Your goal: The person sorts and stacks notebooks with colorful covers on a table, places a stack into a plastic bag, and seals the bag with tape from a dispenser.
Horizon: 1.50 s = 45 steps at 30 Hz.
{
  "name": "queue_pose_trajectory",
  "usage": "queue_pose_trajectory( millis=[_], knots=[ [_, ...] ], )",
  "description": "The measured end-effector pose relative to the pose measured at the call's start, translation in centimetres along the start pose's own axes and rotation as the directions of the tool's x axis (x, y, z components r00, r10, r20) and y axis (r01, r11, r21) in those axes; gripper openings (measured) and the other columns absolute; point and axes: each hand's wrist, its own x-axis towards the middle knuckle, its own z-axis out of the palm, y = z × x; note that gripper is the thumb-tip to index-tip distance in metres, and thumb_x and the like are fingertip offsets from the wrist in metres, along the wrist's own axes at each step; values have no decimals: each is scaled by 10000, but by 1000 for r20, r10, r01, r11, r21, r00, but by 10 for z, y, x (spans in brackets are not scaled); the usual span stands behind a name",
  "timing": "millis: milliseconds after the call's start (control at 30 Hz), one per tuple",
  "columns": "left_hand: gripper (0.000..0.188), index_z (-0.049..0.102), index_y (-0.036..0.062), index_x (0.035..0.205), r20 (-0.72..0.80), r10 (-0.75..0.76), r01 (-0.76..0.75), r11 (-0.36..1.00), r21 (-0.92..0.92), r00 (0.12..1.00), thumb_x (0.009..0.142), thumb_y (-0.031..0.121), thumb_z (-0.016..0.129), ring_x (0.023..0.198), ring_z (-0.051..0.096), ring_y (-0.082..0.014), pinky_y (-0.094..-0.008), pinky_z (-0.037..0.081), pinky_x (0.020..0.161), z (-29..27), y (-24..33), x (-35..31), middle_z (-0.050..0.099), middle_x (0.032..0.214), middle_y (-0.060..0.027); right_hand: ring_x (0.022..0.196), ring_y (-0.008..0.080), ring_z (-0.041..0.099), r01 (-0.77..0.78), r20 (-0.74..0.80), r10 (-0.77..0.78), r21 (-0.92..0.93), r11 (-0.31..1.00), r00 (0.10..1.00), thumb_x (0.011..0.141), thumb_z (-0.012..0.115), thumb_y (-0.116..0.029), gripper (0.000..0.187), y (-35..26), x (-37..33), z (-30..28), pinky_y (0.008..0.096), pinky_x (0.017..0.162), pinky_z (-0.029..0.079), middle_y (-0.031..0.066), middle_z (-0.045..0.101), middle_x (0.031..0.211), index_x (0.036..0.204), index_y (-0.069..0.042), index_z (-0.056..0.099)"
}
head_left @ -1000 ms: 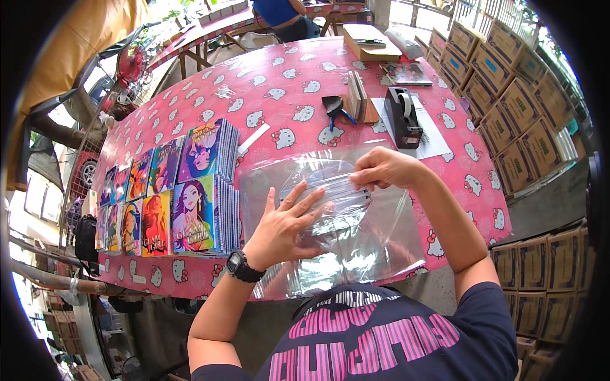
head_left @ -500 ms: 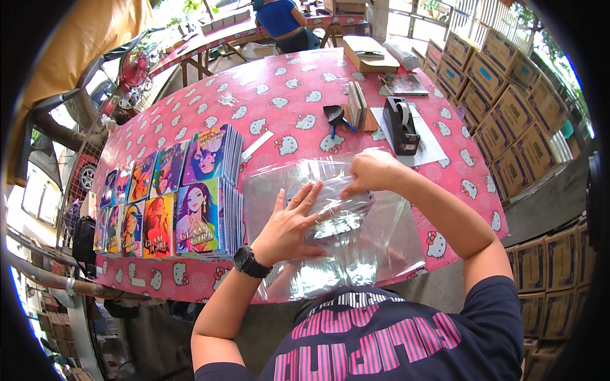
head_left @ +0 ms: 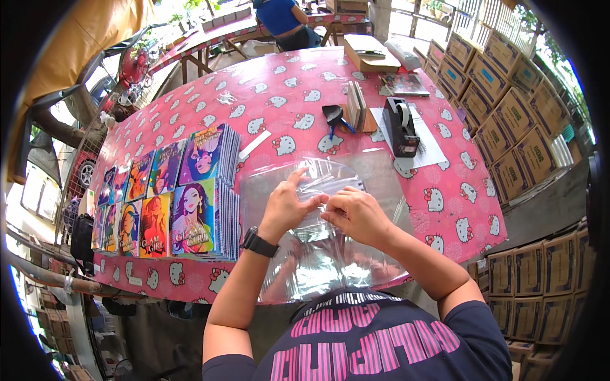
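Note:
Clear, shiny plastic sheeting (head_left: 318, 270) lies spread at the near side of the table, its folds catching the light. My left hand (head_left: 286, 204) rests on its upper part, index finger stretched away and thumb pointing right. Close to that thumb, my right hand (head_left: 357, 214) is closed in a pinch on the plastic. Whatever lies under the glossy layers is hard to make out. To the left of my hands stand stacks of colourful books (head_left: 195, 216) with illustrated covers, set in two rows.
A pink patterned cloth (head_left: 254, 95) covers the table. Beyond my right hand are a black tape dispenser (head_left: 401, 130) on white paper, upright boards (head_left: 357, 108) and a dark tool with a blue handle (head_left: 333, 117). Cartons (head_left: 508, 130) are piled at right. A person (head_left: 283, 22) sits far off.
My right hand has come down and left across the plastic, now beside my left thumb. My left hand has shifted slightly up and turned, its fingers less spread. The plastic's right side has drawn in.

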Motion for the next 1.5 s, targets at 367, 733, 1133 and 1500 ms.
queue_pose_trajectory(
  millis=[367, 733, 1133, 1500],
  knots=[
    [565, 621, 19, 1093, 0, -37, 36, 955, -295, 999, 679, 356, 806, 882, 630, -207, -315, 479, 786, -8, 1, 8, 672, 948, -115, 737, 164, 558, 331, -360, -220, 284, 900, 907, 773, 713, -92, 127, -10, -13, -35, 292, 701, 441, 61, 660, 822, 852, -14, 652],
    [144, 720, 62, 841, 95, 228, -203, 954, -221, 969, 760, 180, 741, 708, 616, -128, -277, 486, 666, -28, 27, 18, 683, 775, -57, 1042, 176, 545, -151, 99, 118, 466, 872, 988, 764, 755, -237, 547, 47, 36, -35, 314, 911, 415, 85, 629, 1067, 1221, -40, 526],
    [424, 648, 9, 1070, 230, -14, 63, 976, -207, 973, 721, 218, 769, 1052, 591, -224, -330, 430, 944, -25, 7, 6, 654, 1087, -126, 995, 179, 594, 52, 123, -68, 128, 990, 990, 725, 752, -154, 292, 58, 33, -22, 269, 833, 466, 41, 686, 960, 1002, -78, 703],
    [295, 658, 81, 1030, 13, 531, -524, 831, 187, 847, 737, 111, 669, 1050, 572, -238, -351, 510, 825, -18, 15, -51, 628, 1113, -62, 982, 205, 540, 377, -52, -393, -197, 905, 918, 664, 700, -121, 275, 27, -12, -12, 411, 948, 370, 7, 598, 1001, 931, -98, 640]
  ],
)
